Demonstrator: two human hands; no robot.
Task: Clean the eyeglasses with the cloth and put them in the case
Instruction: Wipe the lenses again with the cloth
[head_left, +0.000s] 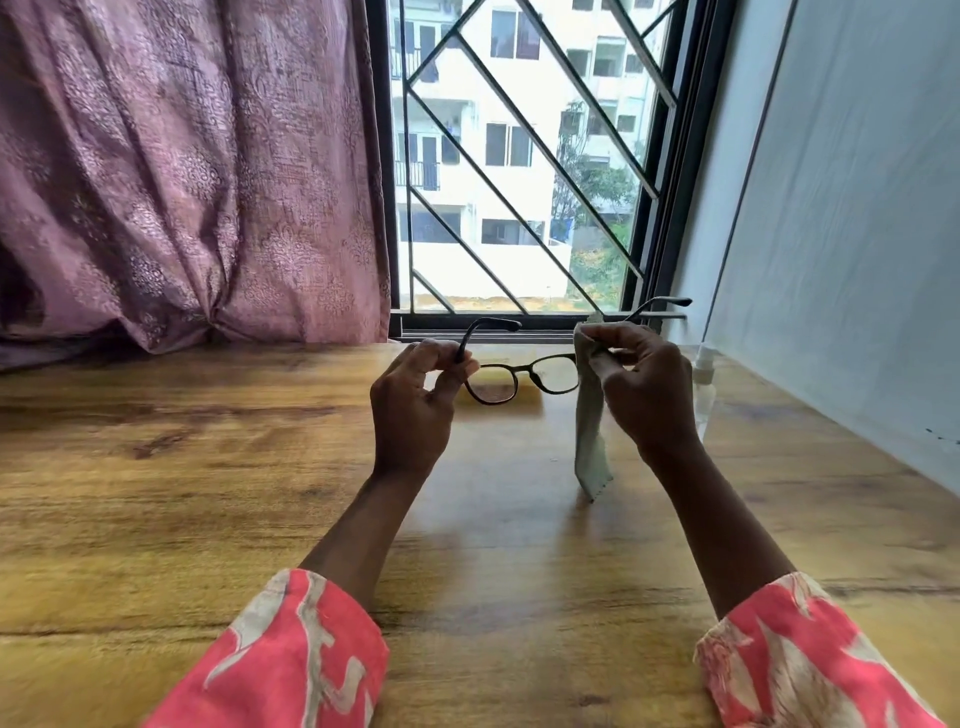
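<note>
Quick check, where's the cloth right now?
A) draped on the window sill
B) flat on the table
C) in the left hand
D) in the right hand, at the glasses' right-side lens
D: the right hand pinches the cloth against the right end of the eyeglasses, its tail hanging down, while the left hand holds the other end.

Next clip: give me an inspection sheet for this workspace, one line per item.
Surface: wooden table, glossy grain.
Job's things: dark-framed eyeglasses held above the table, temples unfolded; pale grey cloth over one lens, tail hanging; case not seen.
Clutter: clear spray bottle behind the right hand.
Grippers: left hand pinches the frame's end; right hand pinches the cloth on the lens.
Cables: nothing seen.
Surroundings: mauve patterned curtain, grilled window, pale wall.
</note>
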